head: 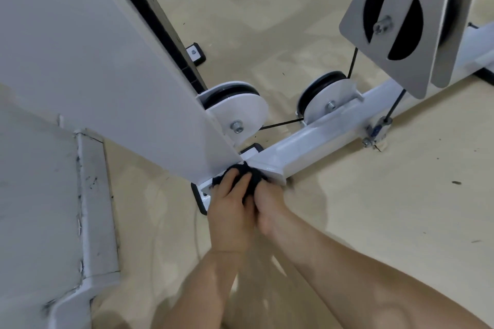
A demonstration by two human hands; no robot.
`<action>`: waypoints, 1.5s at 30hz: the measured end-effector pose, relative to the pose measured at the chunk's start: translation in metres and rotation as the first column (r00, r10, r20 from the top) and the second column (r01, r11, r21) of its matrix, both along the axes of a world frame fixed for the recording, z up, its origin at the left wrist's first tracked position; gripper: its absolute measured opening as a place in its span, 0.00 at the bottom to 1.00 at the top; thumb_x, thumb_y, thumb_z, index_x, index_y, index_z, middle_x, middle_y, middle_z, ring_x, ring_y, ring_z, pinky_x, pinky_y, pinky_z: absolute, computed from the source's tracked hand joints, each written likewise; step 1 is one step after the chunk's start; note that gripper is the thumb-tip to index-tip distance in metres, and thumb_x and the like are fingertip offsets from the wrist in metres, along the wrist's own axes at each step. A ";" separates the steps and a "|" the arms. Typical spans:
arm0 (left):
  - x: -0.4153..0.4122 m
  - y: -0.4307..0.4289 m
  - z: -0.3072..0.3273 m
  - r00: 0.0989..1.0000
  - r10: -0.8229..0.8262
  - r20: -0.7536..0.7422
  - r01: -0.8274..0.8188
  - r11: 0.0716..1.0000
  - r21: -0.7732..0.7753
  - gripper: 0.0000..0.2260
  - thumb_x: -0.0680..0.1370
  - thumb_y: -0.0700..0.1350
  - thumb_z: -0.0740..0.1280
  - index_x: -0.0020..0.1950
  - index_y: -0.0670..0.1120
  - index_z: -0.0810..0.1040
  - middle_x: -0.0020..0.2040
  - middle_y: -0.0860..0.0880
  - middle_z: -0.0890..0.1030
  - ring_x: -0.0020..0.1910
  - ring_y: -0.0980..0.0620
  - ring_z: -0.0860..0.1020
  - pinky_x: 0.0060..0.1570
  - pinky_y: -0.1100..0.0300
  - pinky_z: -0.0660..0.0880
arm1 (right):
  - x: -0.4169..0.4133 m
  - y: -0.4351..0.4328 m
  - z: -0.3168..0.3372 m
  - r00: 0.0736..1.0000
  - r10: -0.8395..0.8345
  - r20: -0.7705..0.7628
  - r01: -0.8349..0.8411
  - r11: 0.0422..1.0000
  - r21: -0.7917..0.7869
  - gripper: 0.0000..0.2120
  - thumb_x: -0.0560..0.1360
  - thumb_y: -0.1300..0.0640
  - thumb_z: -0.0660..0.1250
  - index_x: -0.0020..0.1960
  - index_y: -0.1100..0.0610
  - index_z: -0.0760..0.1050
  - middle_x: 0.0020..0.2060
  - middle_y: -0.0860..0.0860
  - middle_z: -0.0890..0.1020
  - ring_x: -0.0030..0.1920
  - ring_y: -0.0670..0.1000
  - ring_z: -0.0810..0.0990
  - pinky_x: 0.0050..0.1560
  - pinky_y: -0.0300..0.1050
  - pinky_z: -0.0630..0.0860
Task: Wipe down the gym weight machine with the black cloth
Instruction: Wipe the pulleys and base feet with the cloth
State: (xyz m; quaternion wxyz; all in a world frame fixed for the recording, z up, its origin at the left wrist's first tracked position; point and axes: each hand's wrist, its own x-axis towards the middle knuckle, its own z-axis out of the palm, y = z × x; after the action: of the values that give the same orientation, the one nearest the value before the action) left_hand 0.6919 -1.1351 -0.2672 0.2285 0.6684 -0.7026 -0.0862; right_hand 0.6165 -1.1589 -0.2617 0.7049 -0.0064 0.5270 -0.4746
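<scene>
Black cloth (pixel 254 181), clutched by left hand (pixel 230 211) and right hand (pixel 268 207) fingers (pixel 232 177), meets base beam (pixel 307 145) near pulley (pixel 236 112).

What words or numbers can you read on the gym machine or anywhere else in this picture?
None: no word, number or logo can be read anywhere in the head view.
The white machine frame, the round pulley covers, the grey plate and the black cloth all look plain.
A small blue bit on the cable clamp is too small to tell.

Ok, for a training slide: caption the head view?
Left hand and right hand hold the black cloth against the white machine frame, near a pulley.
</scene>
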 end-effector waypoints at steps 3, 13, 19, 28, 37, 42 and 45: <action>-0.019 -0.003 0.017 0.956 0.150 -0.254 -0.143 0.989 0.045 0.15 0.74 0.35 0.69 0.58 0.48 0.83 0.59 0.60 0.77 0.61 0.56 0.75 0.56 0.80 0.62 | -0.017 0.014 0.013 1.000 0.018 0.006 -0.018 0.994 -0.109 0.12 0.80 0.65 0.59 0.53 0.62 0.82 0.48 0.61 0.85 0.51 0.59 0.84 0.52 0.51 0.81; -0.045 -0.011 0.005 0.959 -0.248 0.140 0.244 0.969 0.044 0.29 0.71 0.37 0.69 0.72 0.43 0.69 0.69 0.46 0.73 0.68 0.43 0.71 0.66 0.47 0.70 | -0.085 0.028 -0.003 0.286 -0.166 -0.944 -0.542 0.784 -0.302 0.11 0.73 0.67 0.65 0.35 0.57 0.72 0.33 0.46 0.72 0.31 0.46 0.70 0.34 0.35 0.63; -0.087 -0.036 0.010 0.777 -0.463 0.426 0.479 0.874 0.076 0.27 0.74 0.43 0.50 0.73 0.47 0.70 0.69 0.44 0.74 0.68 0.43 0.73 0.66 0.49 0.70 | -0.121 0.021 -0.015 0.653 -0.114 -0.749 -0.109 0.964 -0.242 0.07 0.72 0.63 0.63 0.43 0.55 0.79 0.37 0.53 0.83 0.41 0.58 0.82 0.48 0.59 0.80; -0.027 -0.009 0.010 0.842 -0.344 0.416 0.318 0.939 0.133 0.27 0.72 0.37 0.64 0.72 0.42 0.70 0.70 0.41 0.72 0.67 0.42 0.74 0.58 0.48 0.77 | -0.064 0.025 -0.007 0.555 0.138 -0.820 -0.400 0.909 -0.118 0.18 0.71 0.57 0.64 0.59 0.61 0.67 0.53 0.55 0.77 0.51 0.55 0.77 0.50 0.47 0.76; -0.129 -0.069 0.013 0.554 -0.644 0.528 0.603 0.747 0.279 0.31 0.81 0.44 0.54 0.80 0.49 0.41 0.80 0.43 0.46 0.78 0.41 0.48 0.75 0.47 0.46 | -0.154 0.001 0.007 0.859 0.027 -0.511 -0.090 0.991 -0.099 0.16 0.75 0.68 0.58 0.60 0.58 0.74 0.50 0.56 0.83 0.51 0.56 0.83 0.55 0.55 0.80; -0.164 -0.092 0.013 0.523 -0.632 0.572 0.635 0.737 0.234 0.32 0.82 0.45 0.53 0.78 0.45 0.36 0.80 0.43 0.44 0.78 0.43 0.47 0.74 0.51 0.50 | -0.181 0.010 0.020 0.898 0.134 -0.420 -0.151 0.988 -0.009 0.11 0.74 0.69 0.58 0.54 0.61 0.75 0.44 0.56 0.78 0.46 0.52 0.76 0.45 0.46 0.77; -0.155 -0.091 0.012 0.489 -0.663 0.567 0.672 0.701 0.240 0.32 0.82 0.46 0.53 0.78 0.44 0.35 0.80 0.43 0.43 0.78 0.43 0.47 0.75 0.51 0.50 | -0.178 0.012 0.031 0.883 0.167 -0.439 -0.180 0.984 0.012 0.15 0.75 0.68 0.60 0.60 0.60 0.75 0.51 0.56 0.83 0.53 0.53 0.81 0.49 0.46 0.79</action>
State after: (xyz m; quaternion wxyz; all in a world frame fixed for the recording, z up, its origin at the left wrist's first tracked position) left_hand 0.5366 -1.2258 -0.2551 -0.0604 0.3314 -0.9396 0.0597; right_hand 0.4382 -1.1466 -0.2310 0.6077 -0.1705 0.6625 -0.4034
